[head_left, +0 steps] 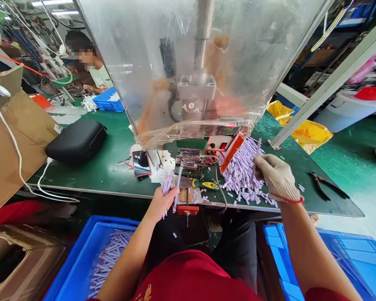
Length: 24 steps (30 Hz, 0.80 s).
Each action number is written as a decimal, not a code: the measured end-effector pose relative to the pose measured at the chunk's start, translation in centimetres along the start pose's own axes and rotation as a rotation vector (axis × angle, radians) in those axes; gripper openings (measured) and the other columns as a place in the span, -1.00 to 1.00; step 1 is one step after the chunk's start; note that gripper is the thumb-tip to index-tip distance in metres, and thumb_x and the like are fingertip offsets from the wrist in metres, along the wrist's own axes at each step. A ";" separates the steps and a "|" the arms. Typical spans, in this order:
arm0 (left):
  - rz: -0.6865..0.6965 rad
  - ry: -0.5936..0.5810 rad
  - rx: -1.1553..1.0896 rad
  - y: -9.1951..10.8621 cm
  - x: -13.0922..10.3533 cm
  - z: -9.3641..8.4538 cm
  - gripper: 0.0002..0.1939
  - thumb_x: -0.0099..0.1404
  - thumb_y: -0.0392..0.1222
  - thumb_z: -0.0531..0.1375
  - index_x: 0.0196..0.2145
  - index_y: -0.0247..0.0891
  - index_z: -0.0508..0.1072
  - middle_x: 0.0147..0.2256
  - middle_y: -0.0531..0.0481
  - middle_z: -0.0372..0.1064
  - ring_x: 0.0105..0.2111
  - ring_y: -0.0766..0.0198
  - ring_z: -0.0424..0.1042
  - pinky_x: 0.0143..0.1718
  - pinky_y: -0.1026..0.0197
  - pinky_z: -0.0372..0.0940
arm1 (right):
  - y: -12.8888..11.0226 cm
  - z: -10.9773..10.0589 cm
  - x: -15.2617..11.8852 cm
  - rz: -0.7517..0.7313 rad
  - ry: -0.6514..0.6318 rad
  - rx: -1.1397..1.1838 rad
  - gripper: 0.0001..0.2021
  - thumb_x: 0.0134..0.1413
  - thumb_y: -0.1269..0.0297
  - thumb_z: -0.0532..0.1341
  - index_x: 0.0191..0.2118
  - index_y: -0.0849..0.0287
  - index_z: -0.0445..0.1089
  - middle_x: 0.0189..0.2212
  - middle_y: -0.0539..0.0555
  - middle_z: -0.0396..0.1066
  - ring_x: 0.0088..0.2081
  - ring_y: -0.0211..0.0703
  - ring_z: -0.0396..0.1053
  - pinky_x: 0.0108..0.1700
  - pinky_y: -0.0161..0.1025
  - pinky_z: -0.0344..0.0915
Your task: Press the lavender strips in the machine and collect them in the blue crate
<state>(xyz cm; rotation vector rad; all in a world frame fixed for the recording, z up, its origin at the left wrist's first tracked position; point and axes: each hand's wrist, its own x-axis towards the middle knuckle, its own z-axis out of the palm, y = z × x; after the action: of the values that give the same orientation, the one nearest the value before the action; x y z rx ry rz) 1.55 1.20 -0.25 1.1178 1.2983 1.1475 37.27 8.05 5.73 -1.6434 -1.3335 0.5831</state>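
Observation:
My bare left hand (161, 203) is closed around a bunch of thin pale-lilac strips (167, 184) at the table's front edge. One longer strip (178, 184) stands out from its fingertips toward a small metal fixture (189, 156) below the press. My right hand (277, 177), in a whitish knit glove with a red band at the wrist, pinches a single upright strip (257, 152). That hand is over the right side of a large heap of similar strips (242, 167). A scraper with a yellow-green handle (208, 185) lies between the hands.
A clear plastic guard (138, 62) hangs before the press. Around it are a phone (141, 163), black case (77, 141), orange-sided control box (232, 154) and pliers (327, 186). Blue bins (72, 255) flank my legs. A co-worker (97, 71) sits at far left.

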 end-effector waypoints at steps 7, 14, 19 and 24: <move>-0.052 0.036 -0.263 -0.5 -0.8 -1.1 -0.60 0.11 0.12 0.36 -0.51 -0.25 0.35 -0.81 0.26 -0.01 -0.80 0.51 -0.07 -0.73 0.38 -0.15 | -4.2 9.6 -9.6 0.203 -0.656 0.590 -0.63 0.09 -0.11 0.25 -0.41 0.13 0.32 -0.68 -0.07 0.30 -0.77 -0.36 0.11 -0.77 -0.41 0.01; -0.113 0.054 -0.363 -0.6 -2.2 -2.2 -0.59 0.12 0.12 0.38 -0.50 -0.25 0.36 -0.82 0.27 -0.03 -0.81 0.52 -0.09 -0.75 0.41 -0.16 | -5.6 17.1 -8.3 0.306 -0.573 0.677 -0.64 -0.01 -0.06 0.28 -0.44 0.14 0.27 -0.71 -0.09 0.30 -0.78 -0.34 0.16 -0.79 -0.40 0.09; -0.105 0.080 -0.401 -1.4 -2.6 -3.1 -0.57 0.10 0.13 0.39 -0.49 -0.25 0.36 -0.80 0.30 -0.08 -0.80 0.54 -0.08 -0.74 0.42 -0.15 | -5.2 17.8 -7.9 0.328 -0.575 0.707 -0.67 -0.02 -0.02 0.28 -0.46 0.16 0.28 -0.72 -0.08 0.30 -0.78 -0.34 0.16 -0.79 -0.42 0.05; -0.137 0.094 -0.390 -1.9 -2.7 -3.2 -0.57 0.08 0.13 0.41 -0.49 -0.26 0.37 -0.78 0.28 -0.02 -0.79 0.54 -0.07 -0.74 0.41 -0.17 | -5.3 17.9 -7.7 0.354 -0.574 0.709 -0.66 -0.04 -0.01 0.29 -0.47 0.14 0.25 -0.72 -0.08 0.30 -0.78 -0.33 0.17 -0.79 -0.41 0.06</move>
<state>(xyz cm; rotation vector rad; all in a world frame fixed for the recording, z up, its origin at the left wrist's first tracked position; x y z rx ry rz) -1.59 -1.77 -1.77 0.6860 1.1393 1.2937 17.81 7.14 0.44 -1.1418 -1.0156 1.6244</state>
